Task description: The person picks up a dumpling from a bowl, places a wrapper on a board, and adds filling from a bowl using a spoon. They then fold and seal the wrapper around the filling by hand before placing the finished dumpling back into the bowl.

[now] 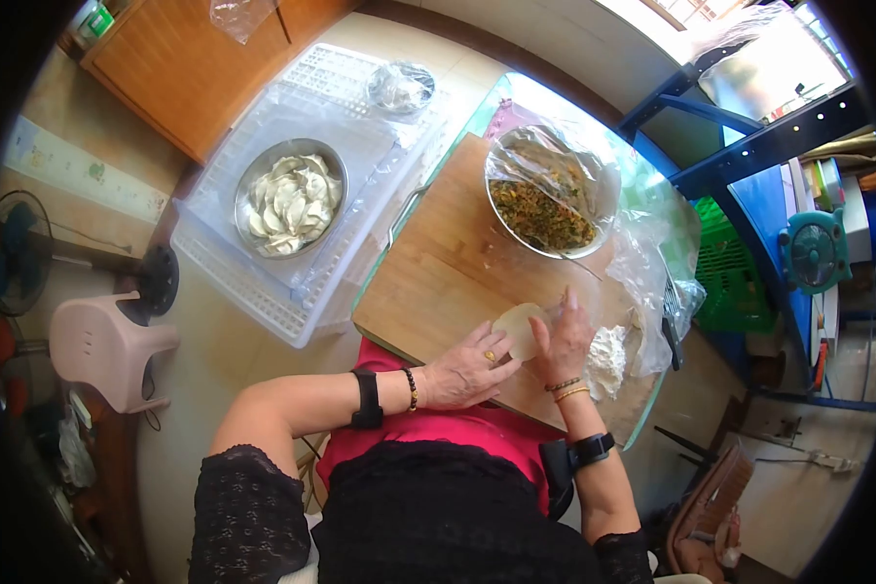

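Note:
A thin round dough wrapper [519,329] is between my two hands at the near edge of the wooden board [438,263]. The fingers of my left hand [465,368] meet its left edge, with the thumb lower down, and appear to hold it there. On the other side, my right hand [563,343] has its fingers stretched upward and its thumb apart, close to the wrapper's right edge. White flour [606,362] lies in a heap just right of that hand. Beyond the hands stands a metal bowl of chopped filling [540,209], partly covered by clear plastic.
Left of the board, a bowl of folded dumplings [295,200] sits on a white plastic crate [307,316]. A small plastic-wrapped bowl [400,88] is behind it. Crumpled plastic [642,263] and a dark-handled utensil [671,341] lie on the right. A pink stool [107,350] stands far left.

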`<state>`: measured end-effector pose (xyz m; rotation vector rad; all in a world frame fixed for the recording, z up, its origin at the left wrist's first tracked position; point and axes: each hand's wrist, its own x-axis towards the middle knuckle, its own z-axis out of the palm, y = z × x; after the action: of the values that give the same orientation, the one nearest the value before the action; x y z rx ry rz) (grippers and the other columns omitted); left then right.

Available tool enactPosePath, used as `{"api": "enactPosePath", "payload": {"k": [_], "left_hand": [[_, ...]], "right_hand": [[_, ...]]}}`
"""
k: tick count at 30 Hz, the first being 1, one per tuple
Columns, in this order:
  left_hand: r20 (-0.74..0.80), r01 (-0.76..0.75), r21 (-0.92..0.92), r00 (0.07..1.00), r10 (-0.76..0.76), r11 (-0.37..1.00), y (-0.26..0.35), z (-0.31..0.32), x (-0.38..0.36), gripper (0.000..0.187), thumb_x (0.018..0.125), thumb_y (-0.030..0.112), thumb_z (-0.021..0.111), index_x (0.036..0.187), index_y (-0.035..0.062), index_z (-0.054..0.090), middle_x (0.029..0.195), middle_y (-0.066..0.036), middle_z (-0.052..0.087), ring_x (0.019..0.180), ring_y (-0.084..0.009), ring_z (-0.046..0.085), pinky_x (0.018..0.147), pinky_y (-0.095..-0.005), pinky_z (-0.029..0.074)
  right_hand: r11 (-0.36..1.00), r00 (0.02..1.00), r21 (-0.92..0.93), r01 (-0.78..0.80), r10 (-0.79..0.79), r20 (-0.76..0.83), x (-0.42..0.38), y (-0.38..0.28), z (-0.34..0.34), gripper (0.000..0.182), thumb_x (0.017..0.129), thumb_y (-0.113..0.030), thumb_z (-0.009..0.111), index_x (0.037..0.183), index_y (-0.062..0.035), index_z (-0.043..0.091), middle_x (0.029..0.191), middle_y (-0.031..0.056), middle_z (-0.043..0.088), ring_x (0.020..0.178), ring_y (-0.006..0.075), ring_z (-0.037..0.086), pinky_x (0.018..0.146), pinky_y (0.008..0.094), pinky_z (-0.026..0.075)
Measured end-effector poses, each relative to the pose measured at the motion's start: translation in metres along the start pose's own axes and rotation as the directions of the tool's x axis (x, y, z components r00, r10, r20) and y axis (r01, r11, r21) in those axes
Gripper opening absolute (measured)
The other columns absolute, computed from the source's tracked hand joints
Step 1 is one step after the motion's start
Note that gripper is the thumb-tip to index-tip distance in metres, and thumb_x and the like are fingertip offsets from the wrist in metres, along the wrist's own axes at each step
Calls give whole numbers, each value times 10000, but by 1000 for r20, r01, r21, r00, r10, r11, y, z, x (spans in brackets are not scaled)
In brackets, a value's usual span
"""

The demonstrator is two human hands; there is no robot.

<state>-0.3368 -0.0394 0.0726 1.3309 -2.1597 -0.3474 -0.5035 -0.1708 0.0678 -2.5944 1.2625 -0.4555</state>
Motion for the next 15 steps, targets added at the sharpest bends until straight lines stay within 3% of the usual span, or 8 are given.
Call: {"api": "enactPosePath", "payload": {"k": [2,3,5,6,8,9,13,15], "left_hand": [[-63,-11,-22,998,9,1000,-3,-1,4,477,759,269,710,1139,21,562,1218,-203,494,1218,-368,442,1084,-566,283],[-32,34,-1,999,-34,999,-4,-2,7,503,776,282,701,1182,29,543,1255,-203,478,1242,-363,430,1089,-564,276],[-2,87,21,996,-87,996,-3,-5,11,530,793,295,693,1225,38,523,1292,-203,462,1265,-358,419,1095,-563,269],[32,115,49,993,-117,992,-4,-6,16,533,798,315,685,1222,32,527,1289,-203,466,1268,-354,418,1097,-562,266],[69,133,73,988,-138,988,-2,0,22,538,803,334,678,1220,26,532,1286,-203,471,1270,-350,417,1098,-562,263],[83,76,92,993,-84,993,-2,9,23,533,810,351,669,1209,22,540,1282,-203,476,1274,-347,413,1099,-561,259],[116,-128,70,986,119,989,11,25,30,555,820,422,645,1179,8,557,1265,-207,510,1293,-353,408,1110,-552,240],[175,-118,19,978,112,993,16,24,29,546,828,404,643,1196,13,543,1291,-207,486,1298,-353,398,1107,-549,247]], "right_hand": [[995,993,85,-48,57,-104,8,9,-3,739,803,-326,719,1399,-26,401,1093,176,602,1015,324,577,880,433,401],[996,993,84,-42,51,-109,9,17,-2,739,803,-326,719,1399,-26,401,1093,176,602,1015,324,577,880,433,401],[921,961,306,-241,270,-54,2,33,2,765,779,-294,744,1402,-21,395,1054,180,617,951,335,594,848,448,424],[921,962,307,-242,269,-50,1,35,-1,765,779,-294,744,1402,-21,395,1054,180,617,951,335,594,848,448,424],[884,953,381,-271,303,-26,-3,38,-11,715,797,-152,714,1420,-30,386,1146,168,608,972,249,621,819,360,487],[884,951,377,-275,309,-29,-5,36,-18,715,797,-152,714,1420,-30,386,1146,168,608,972,249,621,819,360,487],[981,999,191,-44,48,-16,-15,12,-40,724,793,-143,696,1435,-51,374,1192,190,577,1033,330,582,888,420,439],[992,994,67,104,-106,25,-20,-1,-37,731,781,-189,703,1426,-57,386,1254,178,535,1058,346,545,903,452,391]]}}
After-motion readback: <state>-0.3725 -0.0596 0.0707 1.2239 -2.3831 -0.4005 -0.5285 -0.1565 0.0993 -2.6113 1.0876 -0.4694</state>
